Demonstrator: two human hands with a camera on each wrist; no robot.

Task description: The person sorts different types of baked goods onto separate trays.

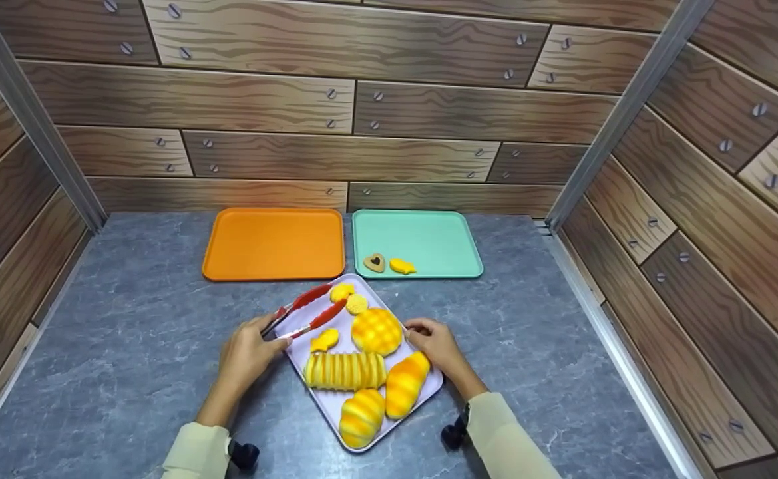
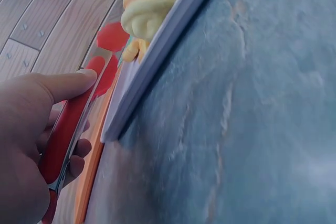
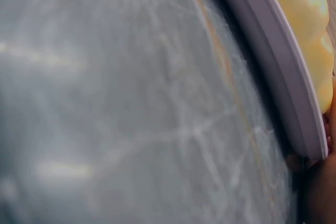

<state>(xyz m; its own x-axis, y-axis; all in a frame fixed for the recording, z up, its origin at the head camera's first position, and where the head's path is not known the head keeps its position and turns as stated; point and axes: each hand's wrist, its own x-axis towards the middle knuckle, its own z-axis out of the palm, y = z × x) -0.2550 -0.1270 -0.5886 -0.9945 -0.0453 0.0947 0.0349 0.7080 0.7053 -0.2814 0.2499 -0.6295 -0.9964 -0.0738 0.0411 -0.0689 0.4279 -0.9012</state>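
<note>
red tongs (image 1: 325,317) in the left grip (image 1: 245,352): thumb along one arm, fingers curled round the other, tips spread over the lilac tray (image 1: 330,402). at the tips, ahead and right of that grip: a small yellow piece (image 1: 342,293), a pale round biscuit (image 1: 357,304); contact, cannot tell. right of the left grip, closer in: a fish-shaped piece (image 1: 324,340), a ridged loaf (image 1: 345,371). right grip (image 1: 436,342) pinches the tray's right edge; checked bun (image 1: 377,331) just left of it. tray turned askew between both grips, over grey tabletop (image 1: 162,332). beyond the left grip, an orange tray (image 1: 275,243); beyond the right, a mint tray (image 1: 422,233) bearing a heart biscuit (image 1: 375,263).
</note>
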